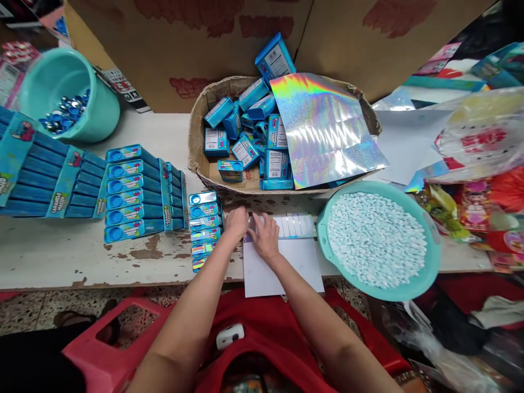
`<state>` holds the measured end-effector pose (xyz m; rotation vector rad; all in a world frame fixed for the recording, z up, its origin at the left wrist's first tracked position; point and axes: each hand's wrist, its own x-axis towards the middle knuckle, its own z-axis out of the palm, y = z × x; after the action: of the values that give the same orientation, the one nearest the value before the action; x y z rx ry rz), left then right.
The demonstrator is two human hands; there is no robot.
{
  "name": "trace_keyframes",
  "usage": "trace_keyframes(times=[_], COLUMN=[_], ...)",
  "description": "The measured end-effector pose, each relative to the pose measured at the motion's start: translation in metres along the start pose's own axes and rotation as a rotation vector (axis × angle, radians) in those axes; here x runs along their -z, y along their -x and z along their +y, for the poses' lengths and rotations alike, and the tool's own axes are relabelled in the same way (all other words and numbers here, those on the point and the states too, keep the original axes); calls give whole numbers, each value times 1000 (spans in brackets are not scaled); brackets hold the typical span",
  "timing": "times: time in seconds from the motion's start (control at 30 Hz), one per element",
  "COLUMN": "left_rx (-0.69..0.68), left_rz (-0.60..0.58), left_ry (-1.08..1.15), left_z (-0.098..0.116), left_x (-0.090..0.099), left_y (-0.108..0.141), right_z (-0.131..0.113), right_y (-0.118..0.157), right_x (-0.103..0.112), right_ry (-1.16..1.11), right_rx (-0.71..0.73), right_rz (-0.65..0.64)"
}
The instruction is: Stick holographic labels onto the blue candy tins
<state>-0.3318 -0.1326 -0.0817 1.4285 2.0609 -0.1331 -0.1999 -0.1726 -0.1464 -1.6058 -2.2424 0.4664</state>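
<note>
My left hand [236,224] is closed beside the row of blue tins [203,234], its fingertips near the left edge of a sticker sheet; what it pinches is too small to make out. My right hand [265,234] rests over the sheet's upper left part, fingers bent and close to my left hand; any item between them is hidden. The sticker sheet [295,226] has a strip of silvery labels along its top and lies over white paper [282,267]. Shiny strips cross several tins in the row. Just behind my hands is a cardboard tray [196,136] of loose blue tins [245,150].
A holographic sheet [327,131] covers the tray's right side. On the right stands a turquoise basin [432,262] of small pale pieces. Packed blue boxes [135,191] and a turquoise bucket [104,109] with shiny caps stand left. A red stool [102,344] is below the table [53,256].
</note>
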Motion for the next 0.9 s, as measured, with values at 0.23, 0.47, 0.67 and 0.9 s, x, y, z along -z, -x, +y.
trace_keyframes(times=[0.23,0.47,0.67,0.9], left_rx=[18,-43,24,78], left_rz=[11,1,9,-25], left_ry=[54,115,96,63], left_z=[-3,-8,-5,-5], left_x=[-10,-14,-14,-15], left_y=[-1,1,4,2], right_z=[-1,8,16,8], right_y=[16,-5,11,11], right_x=[6,7,-15,20], right_ry=[-74,-76,-81,-175], right_rx=[163,190,295,298], right_rz=[-29,-13,-21,15])
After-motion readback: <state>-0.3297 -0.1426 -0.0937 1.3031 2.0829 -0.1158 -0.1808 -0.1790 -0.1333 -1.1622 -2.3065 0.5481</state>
